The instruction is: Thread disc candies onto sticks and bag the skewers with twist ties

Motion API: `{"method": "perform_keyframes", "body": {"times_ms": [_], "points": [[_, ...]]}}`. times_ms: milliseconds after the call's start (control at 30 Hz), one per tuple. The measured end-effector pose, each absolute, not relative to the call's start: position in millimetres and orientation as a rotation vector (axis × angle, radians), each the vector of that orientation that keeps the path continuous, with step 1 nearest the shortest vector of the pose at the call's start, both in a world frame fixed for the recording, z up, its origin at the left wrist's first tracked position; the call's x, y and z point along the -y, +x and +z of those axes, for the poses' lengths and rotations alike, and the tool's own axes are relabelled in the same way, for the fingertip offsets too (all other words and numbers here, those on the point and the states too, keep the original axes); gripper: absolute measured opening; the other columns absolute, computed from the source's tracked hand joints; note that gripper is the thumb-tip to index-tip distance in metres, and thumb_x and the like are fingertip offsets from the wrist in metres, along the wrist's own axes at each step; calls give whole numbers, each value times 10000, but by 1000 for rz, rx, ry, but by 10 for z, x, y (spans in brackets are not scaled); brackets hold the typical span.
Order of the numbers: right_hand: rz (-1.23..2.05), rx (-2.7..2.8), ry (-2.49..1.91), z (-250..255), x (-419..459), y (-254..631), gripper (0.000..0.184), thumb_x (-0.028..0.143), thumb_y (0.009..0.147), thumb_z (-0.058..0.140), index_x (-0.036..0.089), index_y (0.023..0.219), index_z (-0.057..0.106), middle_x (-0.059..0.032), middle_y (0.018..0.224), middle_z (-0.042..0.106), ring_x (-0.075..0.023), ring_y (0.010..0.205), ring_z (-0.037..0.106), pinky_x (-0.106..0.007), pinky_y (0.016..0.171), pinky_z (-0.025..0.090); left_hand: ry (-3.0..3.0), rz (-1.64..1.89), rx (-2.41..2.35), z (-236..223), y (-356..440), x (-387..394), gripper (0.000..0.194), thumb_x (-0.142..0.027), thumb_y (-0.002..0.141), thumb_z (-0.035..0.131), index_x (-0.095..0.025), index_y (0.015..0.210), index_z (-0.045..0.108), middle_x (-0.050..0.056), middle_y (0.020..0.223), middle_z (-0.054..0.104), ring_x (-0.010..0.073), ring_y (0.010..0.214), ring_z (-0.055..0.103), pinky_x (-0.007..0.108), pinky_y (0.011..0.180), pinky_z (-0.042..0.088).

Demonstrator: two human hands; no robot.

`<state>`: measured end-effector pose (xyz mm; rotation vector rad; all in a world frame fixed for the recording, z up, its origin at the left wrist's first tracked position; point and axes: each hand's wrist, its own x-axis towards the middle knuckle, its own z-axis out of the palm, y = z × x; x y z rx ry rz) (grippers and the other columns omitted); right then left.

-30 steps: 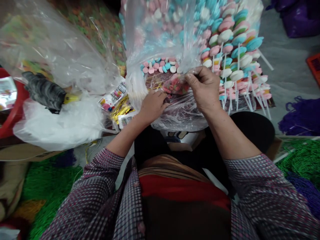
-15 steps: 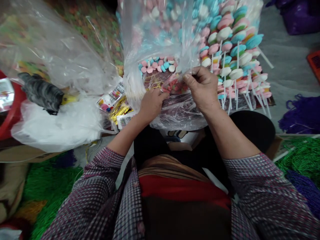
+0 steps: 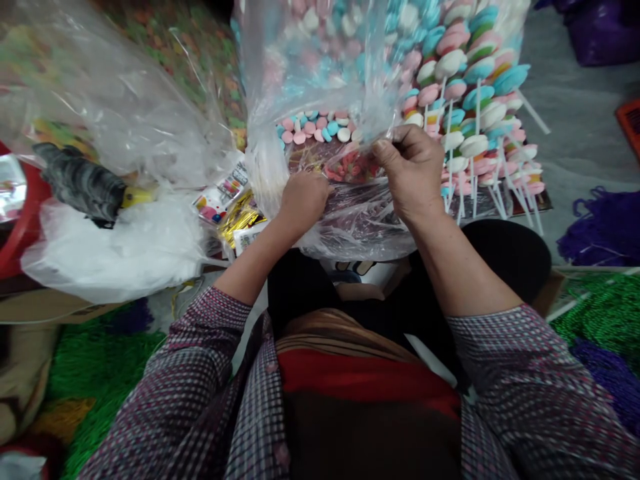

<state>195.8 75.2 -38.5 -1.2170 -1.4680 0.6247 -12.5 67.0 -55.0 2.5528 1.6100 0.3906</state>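
Note:
My right hand [image 3: 417, 167] pinches the upper right edge of a small clear plastic bag between thumb and forefinger. Red candies [image 3: 354, 165] show through that bag. Close to its left end, my left hand [image 3: 306, 200] is closed with the fingers curled under; what they grip is hidden. Just above lie loose pink, white and blue candies [image 3: 320, 125] at the mouth of a large clear bag [image 3: 270, 93]. Crumpled clear plastic [image 3: 360, 233] spreads below both hands. Candy skewers on white sticks [image 3: 473, 143] are piled right of my right hand.
Printed wrappers [image 3: 223, 190] and gold twist ties [image 3: 245, 217] lie left of my left hand. Farther left are a white plastic bundle [image 3: 120, 253], a dark grey wrapped object [image 3: 80, 180] and a red tub [image 3: 30, 220]. Purple strands [image 3: 603, 230] lie at right.
My right hand has shifted slightly right with the bag's edge. My left hand has turned, its fingers now curled further in. More of the red candies shows between the hands.

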Motion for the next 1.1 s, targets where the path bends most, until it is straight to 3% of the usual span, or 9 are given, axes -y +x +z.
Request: {"method": "perform_keyframes", "body": {"times_ms": [167,300,433,633,833,967,1100], "points": [[625,1446,-1088,-483,-801,1963,385,673,902,676,292,860,631,31,747,629,-201,808,654,-396,758,583,2597,287,-1494,-473,-118,-711,265,-283,970,516,-207,1002,768,102,935,784,239,849,680,385,766,527],[694,1529,-1049,-425,-727,1966,362,619,887,727,261,889,672,17,844,681,-195,863,675,-411,867,590,2662,231,-1413,-392,-123,-608,266,-282,969,524,-256,952,788,87,944,786,263,853,685,408,742,528],[693,1684,-1062,-230,-577,1984,245,481,916,733,239,883,724,-18,877,713,-196,907,684,-413,961,563,2563,286,-1465,-362,-176,-452,326,-295,1023,484,-171,1041,785,135,1002,794,275,948,722,388,824,527],[692,1648,-1085,-120,-427,1989,167,389,931,702,238,861,717,-11,862,719,-182,881,687,-402,942,569,2082,897,-1552,-368,-314,-351,168,-328,992,583,-222,1001,713,21,926,797,155,837,717,261,783,526],[638,1480,-1095,-155,-397,1949,206,454,938,672,248,930,665,-20,937,713,-178,907,690,-363,896,571,1994,1437,-1326,97,-158,-301,265,-464,1021,563,-239,1086,688,24,984,786,133,846,716,273,809,566],[625,1422,-1091,-159,-365,1954,224,461,929,683,243,912,635,-10,907,672,-156,816,649,-331,802,557,2239,1297,-1205,396,103,-400,282,-434,1041,520,-248,1130,712,41,1070,796,152,903,739,283,813,569],[635,1400,-1111,-174,-317,2001,150,386,916,683,247,890,634,2,861,645,-147,763,623,-319,771,545,2506,810,-1432,452,262,-589,277,-351,1036,510,-200,1098,734,70,885,799,188,797,738,311,736,533]]}}
